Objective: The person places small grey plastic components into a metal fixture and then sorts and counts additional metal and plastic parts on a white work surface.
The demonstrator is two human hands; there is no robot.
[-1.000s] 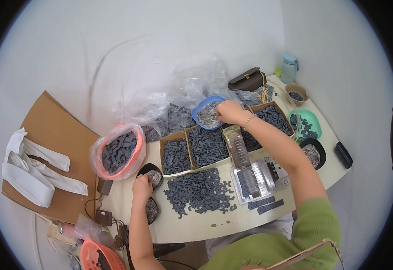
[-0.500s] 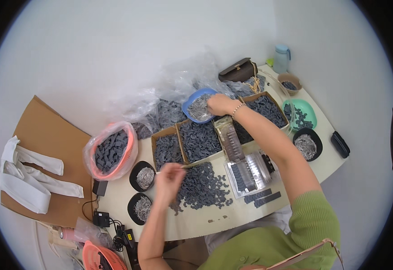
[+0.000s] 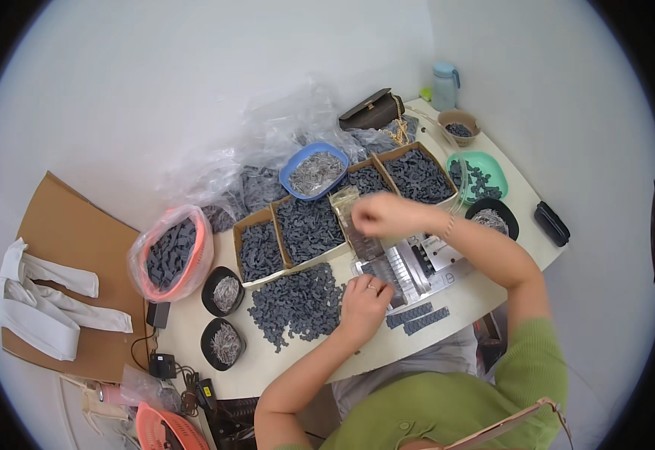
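Note:
My left hand, with a ring on it, rests its bent fingers at the near left corner of a silvery metal fixture. Whatever is between those fingertips is too small to see. Over the clear slotted strip at the fixture's far left side hovers my right hand, its fingers pinched together; anything in them is hidden. Left of the fixture spreads a pile of small dark grey plastic pieces. Two dark grey toothed strips lie on the table by the fixture's near edge.
A blue bowl of thin metal pins stands behind a divided cardboard box of grey pieces. Black bowls with pins sit left. A green tray, glasses case and bottle are right; a pink basket is far left.
My right hand has come from the blue bowl toward me to the fixture. My left hand has moved right from the pile to the fixture's corner. The whole view has shifted slightly.

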